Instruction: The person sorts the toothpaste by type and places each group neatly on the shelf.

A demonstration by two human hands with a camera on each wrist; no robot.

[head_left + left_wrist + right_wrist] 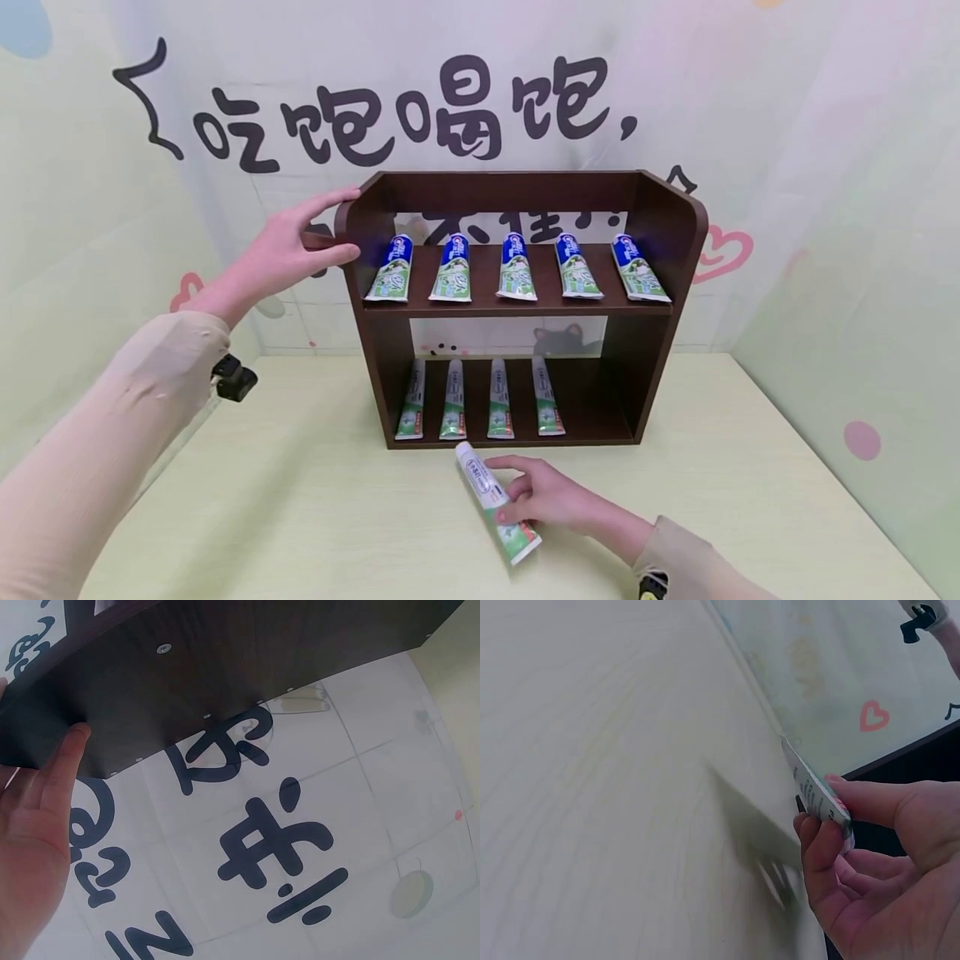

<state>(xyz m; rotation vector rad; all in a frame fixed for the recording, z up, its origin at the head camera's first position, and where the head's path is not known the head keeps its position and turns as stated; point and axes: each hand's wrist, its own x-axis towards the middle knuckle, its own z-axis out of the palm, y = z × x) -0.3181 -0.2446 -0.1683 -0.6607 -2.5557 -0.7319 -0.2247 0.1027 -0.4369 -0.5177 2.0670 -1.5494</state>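
My right hand [551, 496] pinches a white and green toothpaste tube [486, 487] between thumb and fingers in front of the rack. Its white cap points up and left, toward the lower shelf. In the right wrist view the tube [817, 796] shows nearly edge-on, over its shadow on the table. My left hand [277, 254] rests with extended fingers on the upper left side panel of the dark brown rack [517, 310]. The left wrist view shows a fingertip [79, 733] against that panel's outer face. Several matching tubes [453, 400] lie side by side on the lower shelf, caps to the back.
Several blue and green toothpaste tubes [515, 268] lie in a row on the upper shelf. Bare shelf surface [592, 404] shows right of the lower row. The rack stands on a pale wooden table [315, 500], with printed curtains [825, 208] behind and at the sides.
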